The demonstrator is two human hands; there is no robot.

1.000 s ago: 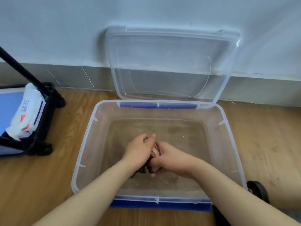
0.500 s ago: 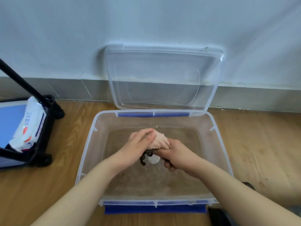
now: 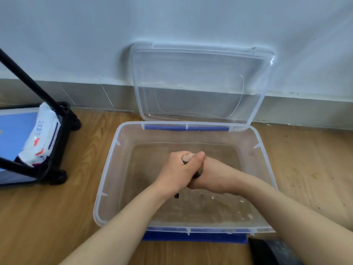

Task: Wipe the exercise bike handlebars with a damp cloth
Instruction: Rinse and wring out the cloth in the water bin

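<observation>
A clear plastic tub (image 3: 107, 169) holding shallow water stands on the wooden floor in front of me. Over its middle, my left hand (image 3: 177, 171) and my right hand (image 3: 212, 175) are pressed together, both squeezed tight around a wet cloth (image 3: 188, 157). Only a pale bunched bit of the cloth shows above my left fist, plus dark bits between and below the hands. Ripples and drops mark the water under my right wrist. No exercise bike handlebars are in view.
The tub's clear lid (image 3: 200, 83) leans against the wall behind it. A black wheeled frame (image 3: 57, 150) with a diagonal black bar and a white wipes pack (image 3: 41, 138) stands at the left. A dark object (image 3: 267, 251) lies at the bottom right.
My hands lifted the cloth out of the water, then closed tightly around it; it now shows less than half a second ago. The view shifted slightly.
</observation>
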